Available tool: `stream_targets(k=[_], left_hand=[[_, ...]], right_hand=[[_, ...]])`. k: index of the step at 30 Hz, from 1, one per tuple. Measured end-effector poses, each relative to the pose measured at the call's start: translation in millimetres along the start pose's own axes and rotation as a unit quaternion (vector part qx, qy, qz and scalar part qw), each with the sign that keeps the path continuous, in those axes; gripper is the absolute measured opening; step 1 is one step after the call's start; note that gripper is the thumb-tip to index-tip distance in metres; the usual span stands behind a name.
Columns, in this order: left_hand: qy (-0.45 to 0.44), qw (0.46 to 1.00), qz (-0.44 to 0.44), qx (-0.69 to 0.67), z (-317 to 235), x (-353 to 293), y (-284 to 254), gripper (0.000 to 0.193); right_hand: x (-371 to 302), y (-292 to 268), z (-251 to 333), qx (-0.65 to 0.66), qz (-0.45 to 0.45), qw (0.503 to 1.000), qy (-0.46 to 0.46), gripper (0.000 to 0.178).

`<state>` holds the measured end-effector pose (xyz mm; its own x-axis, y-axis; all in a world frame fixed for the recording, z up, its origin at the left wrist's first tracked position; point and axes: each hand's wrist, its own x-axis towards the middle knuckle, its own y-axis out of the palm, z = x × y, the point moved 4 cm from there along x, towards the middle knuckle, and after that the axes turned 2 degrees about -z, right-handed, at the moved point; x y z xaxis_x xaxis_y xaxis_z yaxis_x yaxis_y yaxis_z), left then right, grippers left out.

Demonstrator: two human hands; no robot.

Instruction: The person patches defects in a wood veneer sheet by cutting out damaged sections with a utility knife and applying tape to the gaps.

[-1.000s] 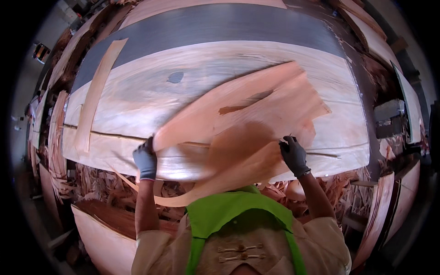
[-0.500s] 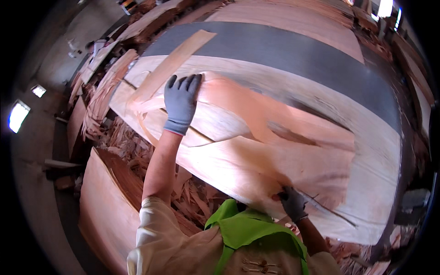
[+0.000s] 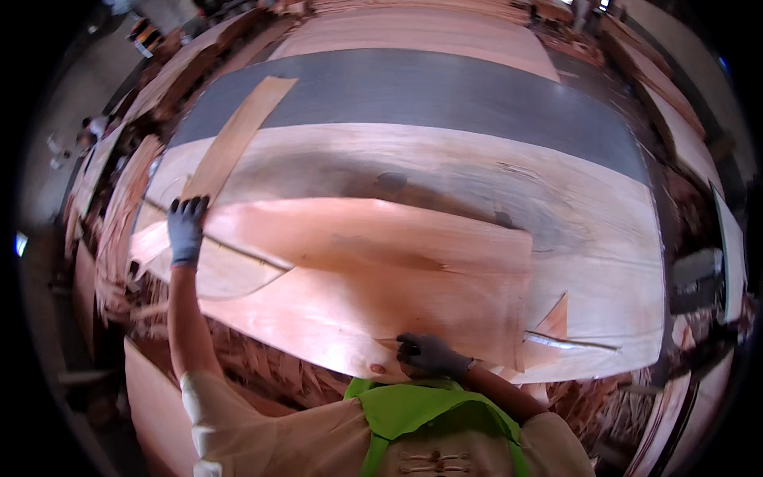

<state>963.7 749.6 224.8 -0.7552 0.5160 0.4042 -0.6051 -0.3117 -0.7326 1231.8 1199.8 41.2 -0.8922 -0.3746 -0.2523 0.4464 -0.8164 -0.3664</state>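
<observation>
Spreading across the middle of the view and down toward six o'clock, the veneer sheet [image 3: 477, 270] lies over a paler sheet [image 3: 592, 238]. It is thin and salmon-orange, with a brown shade over its centre, a nearly straight right-hand edge and a curved cutaway on its left, where the pale surface shows through, crossed by a dark slit [image 3: 246, 252]. A small reddish knot [image 3: 378, 368] marks its near edge at six o'clock.

At nine o'clock the grey-gloved left hand [image 3: 187, 230] is at the sheet's far left end, fingers together; whether they pinch it cannot be told. At five o'clock the right hand [image 3: 429, 352], also gloved, lies over the near edge with fingers curled; its grip cannot be made out either.

A narrow veneer strip [image 3: 241, 139] slants at ten o'clock over a dark grey band [image 3: 477, 87], and a triangular offcut [image 3: 554, 322] sits at four. Between seven and eight, torn scraps [image 3: 262, 362] fill the space between the pale sheet and a curved veneer stack [image 3: 163, 405].
</observation>
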Motion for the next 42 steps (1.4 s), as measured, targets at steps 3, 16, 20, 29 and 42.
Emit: stream_targets(k=[3, 16, 20, 29, 42], left_hand=[[0.047, 0.998, 0.029, -0.026, 33.5, -35.6, 72.6, 0.036], [-0.041, 0.866, 0.494, 0.066, 109.2, -119.4, 229.1, 0.043], [0.029, 0.930, 0.264, -0.254, 69.6, -69.1, 217.5, 0.052], [0.055, 0.907, 0.322, -0.265, -78.0, -12.3, 189.4, 0.046], [0.063, 0.548, 0.537, -0.638, -26.6, -58.3, 136.0, 0.058]], right_hand=[[10.4, -20.2, -0.5, 0.003, -0.195, 0.979, 0.059, 0.028], [23.1, -117.5, -122.2, 0.037, -0.480, 0.853, 0.202, 0.038], [63.7, -117.1, -109.6, 0.099, -0.476, 0.857, 0.171, 0.033], [78.2, -122.8, -76.2, -0.299, -0.441, 0.831, 0.160, 0.036], [137.4, -82.4, -11.1, -0.464, -0.216, 0.859, -0.014, 0.019]])
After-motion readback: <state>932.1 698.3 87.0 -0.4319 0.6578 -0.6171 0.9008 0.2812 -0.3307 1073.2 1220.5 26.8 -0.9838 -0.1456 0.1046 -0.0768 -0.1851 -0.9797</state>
